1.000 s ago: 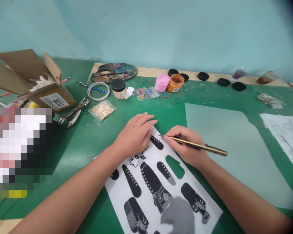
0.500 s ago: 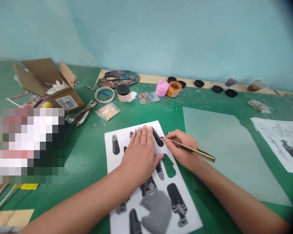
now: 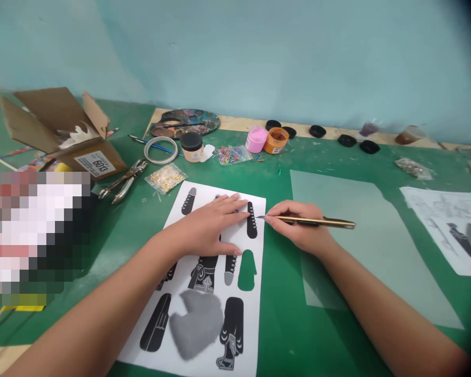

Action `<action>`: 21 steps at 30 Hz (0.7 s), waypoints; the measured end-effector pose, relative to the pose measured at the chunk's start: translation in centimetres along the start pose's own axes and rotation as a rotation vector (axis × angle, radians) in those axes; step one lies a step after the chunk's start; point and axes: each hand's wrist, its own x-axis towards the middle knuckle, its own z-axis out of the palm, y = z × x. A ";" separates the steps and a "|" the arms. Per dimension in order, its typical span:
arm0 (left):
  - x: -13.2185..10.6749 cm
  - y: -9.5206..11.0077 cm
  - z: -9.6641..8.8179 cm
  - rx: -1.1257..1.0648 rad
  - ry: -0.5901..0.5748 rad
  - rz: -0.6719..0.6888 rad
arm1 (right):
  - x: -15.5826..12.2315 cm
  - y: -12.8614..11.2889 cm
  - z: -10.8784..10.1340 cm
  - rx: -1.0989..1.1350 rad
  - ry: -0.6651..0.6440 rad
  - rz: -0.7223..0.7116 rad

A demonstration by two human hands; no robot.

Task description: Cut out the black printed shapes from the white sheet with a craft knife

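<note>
A white printed sheet [image 3: 204, 324] with black and grey shapes lies on the green table. One cut-out hole in it shows green. My left hand [image 3: 210, 225] rests flat on the sheet's upper part, fingers spread, hiding some of the shapes. In my right hand [image 3: 298, 222] is a slim craft knife [image 3: 329, 222] with a gold and black handle, pinched near its front. Its pointed tip is at the sheet's right edge, beside a black laced shape [image 3: 251, 220]; whether it touches the paper I cannot tell.
Right of the sheet lies a translucent sheet [image 3: 345, 199], with another printed sheet [image 3: 451, 209] beyond it. Along the back are a palette [image 3: 204, 120], a tape roll [image 3: 146, 152], paint jars [image 3: 256, 140], black lids [image 3: 317, 131] and bead bags. An open cardboard box [image 3: 113, 157] and pliers [image 3: 127, 183] stand left.
The white sheet has turned clockwise, its lower end swinging left. My left hand has turned with it, fingers now pointing right. The knife lies more level, its tip nearer the sheet's edge.
</note>
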 end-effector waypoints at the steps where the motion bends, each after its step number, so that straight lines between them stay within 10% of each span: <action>1: 0.0 0.0 0.0 -0.010 0.012 0.018 | 0.2 0.1 -0.1 -0.004 -0.029 -0.012; 21: 0.0 0.1 -0.2 -0.066 0.029 0.038 | 2.2 1.2 -1.5 0.134 -0.304 0.039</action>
